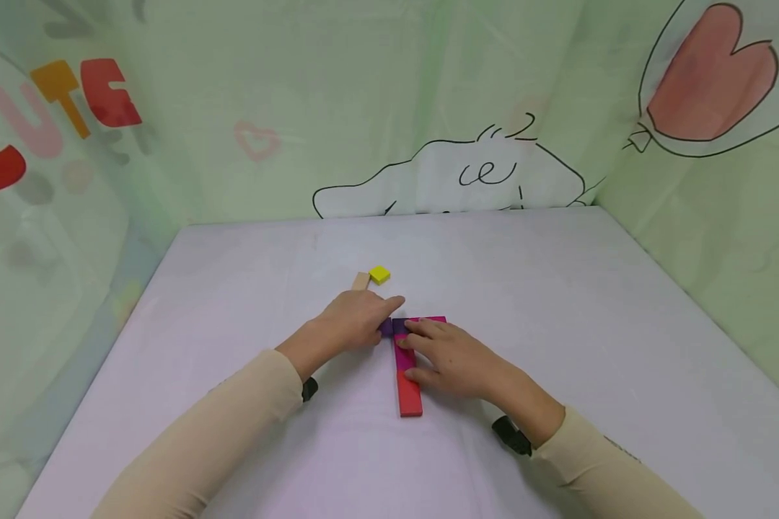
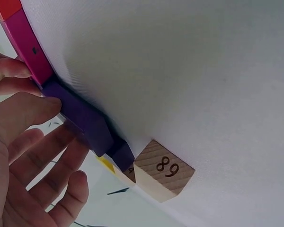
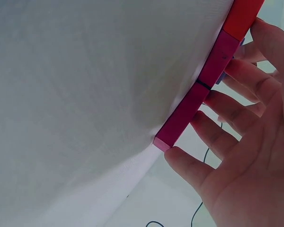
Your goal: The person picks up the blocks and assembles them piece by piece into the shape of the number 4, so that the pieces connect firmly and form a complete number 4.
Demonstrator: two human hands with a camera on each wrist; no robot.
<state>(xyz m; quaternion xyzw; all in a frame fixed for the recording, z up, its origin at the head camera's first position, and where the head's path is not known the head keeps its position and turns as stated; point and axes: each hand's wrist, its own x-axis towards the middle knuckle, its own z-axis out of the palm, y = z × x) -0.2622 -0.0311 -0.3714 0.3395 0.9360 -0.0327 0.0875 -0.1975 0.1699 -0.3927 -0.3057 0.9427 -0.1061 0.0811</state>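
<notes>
In the head view, a red block point(image 1: 410, 398) and a magenta block point(image 1: 405, 358) lie end to end, with a dark purple piece point(image 1: 399, 326) at the far end. Another magenta block point(image 3: 182, 113) runs off to the right there. My left hand point(image 1: 355, 317) pinches a purple block point(image 2: 83, 116) between thumb and fingers, its end against the magenta row. Fingers of my right hand point(image 1: 454, 357) rest extended along the magenta blocks, thumb beside the red one. Part of the purple block is hidden by my left hand in the head view.
Beyond my left hand lie a plain wooden block point(image 2: 163, 170), marked with a number, and a small yellow block point(image 1: 379, 274). They sit on a white-covered table point(image 1: 558, 303). A printed cloth point(image 1: 266, 86) hangs around its back and sides.
</notes>
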